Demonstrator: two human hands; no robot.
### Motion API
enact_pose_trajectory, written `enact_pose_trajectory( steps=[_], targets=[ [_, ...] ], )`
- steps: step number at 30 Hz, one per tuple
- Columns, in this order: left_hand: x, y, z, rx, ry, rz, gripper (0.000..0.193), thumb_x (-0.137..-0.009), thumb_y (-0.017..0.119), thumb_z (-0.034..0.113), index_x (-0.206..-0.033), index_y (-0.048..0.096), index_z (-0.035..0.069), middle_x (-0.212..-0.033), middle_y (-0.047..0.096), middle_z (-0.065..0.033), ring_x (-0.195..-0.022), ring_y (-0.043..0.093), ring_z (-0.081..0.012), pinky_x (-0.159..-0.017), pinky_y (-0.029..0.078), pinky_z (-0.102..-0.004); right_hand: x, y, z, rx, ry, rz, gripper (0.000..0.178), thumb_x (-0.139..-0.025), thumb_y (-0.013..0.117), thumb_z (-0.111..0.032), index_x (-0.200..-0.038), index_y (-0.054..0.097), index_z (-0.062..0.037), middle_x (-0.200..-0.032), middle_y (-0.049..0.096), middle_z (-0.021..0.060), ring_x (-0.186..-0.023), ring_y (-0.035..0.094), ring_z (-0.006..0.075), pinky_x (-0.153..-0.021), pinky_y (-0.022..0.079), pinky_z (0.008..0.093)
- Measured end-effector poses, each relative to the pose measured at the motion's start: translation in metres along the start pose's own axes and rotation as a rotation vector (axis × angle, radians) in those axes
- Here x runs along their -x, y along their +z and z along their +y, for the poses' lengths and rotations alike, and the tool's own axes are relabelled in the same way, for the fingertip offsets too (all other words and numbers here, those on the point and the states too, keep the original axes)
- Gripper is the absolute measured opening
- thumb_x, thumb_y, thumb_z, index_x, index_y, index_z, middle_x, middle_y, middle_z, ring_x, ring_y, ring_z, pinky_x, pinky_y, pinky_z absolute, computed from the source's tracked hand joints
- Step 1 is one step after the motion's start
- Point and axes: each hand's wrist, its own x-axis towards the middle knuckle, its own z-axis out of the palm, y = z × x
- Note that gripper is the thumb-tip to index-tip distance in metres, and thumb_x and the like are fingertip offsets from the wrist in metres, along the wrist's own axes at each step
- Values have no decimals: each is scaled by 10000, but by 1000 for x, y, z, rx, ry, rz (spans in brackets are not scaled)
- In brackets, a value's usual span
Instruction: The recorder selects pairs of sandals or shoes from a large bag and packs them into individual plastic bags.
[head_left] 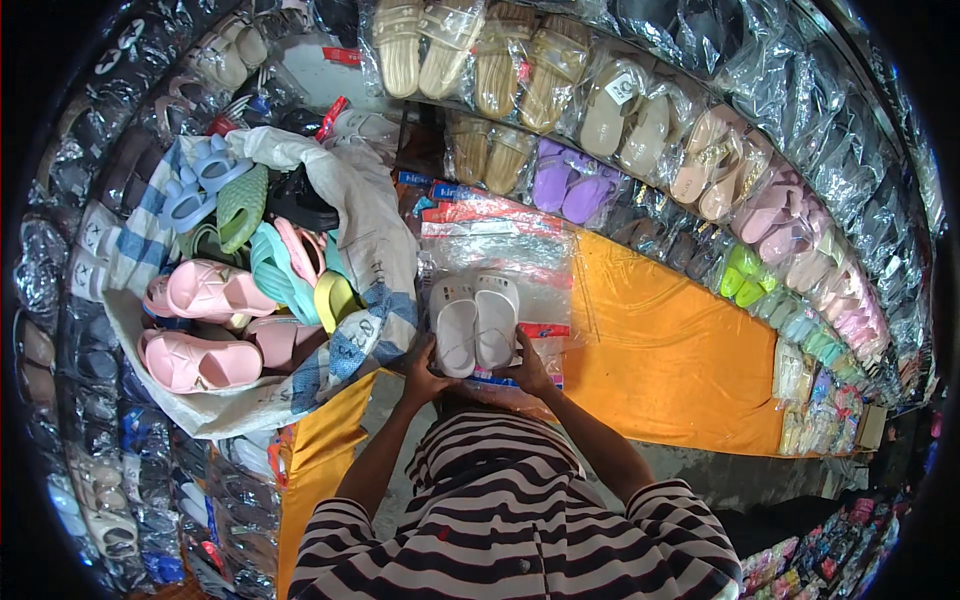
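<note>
A pair of pale whitish-lilac slide sandals point(457, 325) is side by side in front of me, above clear plastic bags. Around the outer edge of the left slide curls my left hand point(427, 376), its thumb near the sole. My right hand point(529, 368) grips the outer edge of the right slide in the same way. Beneath the pair, the stack of clear bags point(505, 250) with red and blue headers lies on an orange cloth point(660, 340).
At left, an open white-and-blue woven sack point(375, 215) holds loose slides, among them a pink slide point(205, 360) and a green slide point(241, 208). Bagged footwear lines curved racks all around, including purple slides point(572, 182) and gold sandals point(545, 70).
</note>
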Motion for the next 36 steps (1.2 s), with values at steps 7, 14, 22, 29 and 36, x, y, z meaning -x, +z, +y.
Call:
enact_pose_trajectory(
  steps=[7, 14, 22, 29, 36],
  targets=[
    [-2, 4, 13, -140, 41, 139, 806, -550, 887, 235, -1200, 531, -81, -1100, 622, -207, -1042, 600, -262, -889, 469, -356, 0, 11, -1, 226, -83, 214, 928, -626, 845, -132, -1360, 289, -19, -1214, 532, 172, -1104, 556, 292, -897, 482, 387],
    [-14, 7, 12, -291, -206, 147, 874, -570, 873, 296, -1268, 480, -56, -1080, 613, -221, -1014, 601, -293, -898, 460, -359, -14, 12, -5, 256, -38, 346, 989, -576, 880, -197, -1347, 292, -3, -1115, 542, 210, -1039, 557, 326, -908, 463, 384],
    [-34, 3, 9, -652, 162, 181, 1115, -478, 897, 210, -1403, 305, 18, -1233, 487, -214, -1106, 500, -338, -956, 407, -399, -33, 20, -3, 543, -185, 304, 1112, -561, 888, -250, -1393, 207, 39, -1223, 473, 254, -1099, 508, 364, -936, 446, 412],
    [-24, 8, 1, -153, -84, 151, 958, -479, 891, 199, -1303, 453, -18, -1113, 582, -219, -952, 593, -337, -837, 491, -403, -19, 35, 1, 305, -165, 405, 874, -622, 840, -177, -1328, 351, -13, -1082, 592, 197, -990, 594, 336, -858, 486, 399],
    [-9, 16, 0, -357, 38, 305, 678, -551, 866, 234, -1128, 599, -2, -1035, 627, -176, -883, 606, -324, -753, 497, -389, -9, 50, 5, 268, -176, 535, 604, -713, 770, -152, -1177, 426, 23, -1042, 597, 202, -911, 615, 331, -773, 494, 390]
  ],
)
